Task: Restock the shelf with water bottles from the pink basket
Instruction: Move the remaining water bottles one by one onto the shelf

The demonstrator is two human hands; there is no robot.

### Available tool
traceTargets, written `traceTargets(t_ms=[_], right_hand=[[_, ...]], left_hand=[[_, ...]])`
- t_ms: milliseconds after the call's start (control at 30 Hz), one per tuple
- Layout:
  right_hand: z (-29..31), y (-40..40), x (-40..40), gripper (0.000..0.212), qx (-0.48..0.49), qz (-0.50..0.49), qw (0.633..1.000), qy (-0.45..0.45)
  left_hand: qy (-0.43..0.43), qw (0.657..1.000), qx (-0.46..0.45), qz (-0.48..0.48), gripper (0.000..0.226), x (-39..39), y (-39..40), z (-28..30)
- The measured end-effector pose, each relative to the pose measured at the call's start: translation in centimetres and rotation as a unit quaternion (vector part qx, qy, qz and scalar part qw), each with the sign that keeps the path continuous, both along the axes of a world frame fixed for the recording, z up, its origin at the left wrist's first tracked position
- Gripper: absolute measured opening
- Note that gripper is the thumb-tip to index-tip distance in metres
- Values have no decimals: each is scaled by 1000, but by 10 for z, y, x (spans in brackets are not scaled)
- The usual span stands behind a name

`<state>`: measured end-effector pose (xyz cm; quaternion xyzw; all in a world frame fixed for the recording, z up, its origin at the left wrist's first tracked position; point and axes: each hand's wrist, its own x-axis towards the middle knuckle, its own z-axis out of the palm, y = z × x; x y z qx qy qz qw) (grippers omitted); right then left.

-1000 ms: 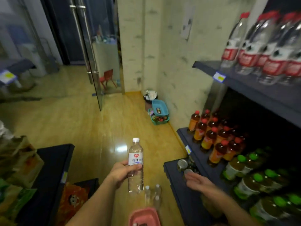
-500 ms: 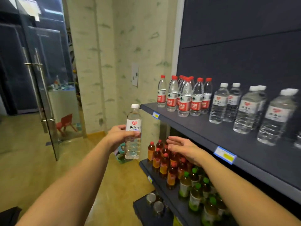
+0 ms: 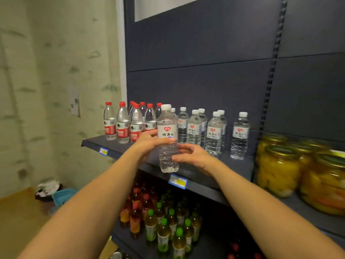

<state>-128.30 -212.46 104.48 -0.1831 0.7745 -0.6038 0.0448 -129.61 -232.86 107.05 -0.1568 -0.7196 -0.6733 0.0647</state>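
The left hand [image 3: 149,144] grips a white-capped water bottle [image 3: 168,139] upright above the shelf [image 3: 196,174] edge; the right hand [image 3: 192,153] hovers beside it, fingers loosely spread. Set too near the white-capped row [image 3: 205,128] behind, it could topple a neighbour.

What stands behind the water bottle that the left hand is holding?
Behind the held water bottle stand white-capped water bottles on the shelf. One red-capped bottle shows beside its cap. The left hand and the bottle cover anything directly behind.

Jars of yellow fruit [image 3: 280,171] at 3 o'clock; tea bottles [image 3: 164,221] at 6; a blue bin [image 3: 62,197] at 8
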Motion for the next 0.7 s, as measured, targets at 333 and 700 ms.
traceTargets(t_ms=[333,700], right_hand=[[23,86,13,57,-50,-192,980,30],[22,117,-27,49,-80,-386,918,-43]], left_hand=[[-8,989,-21,-146,49,-19,130,12],[-66,991,40,-112,76,-48,66,-2]])
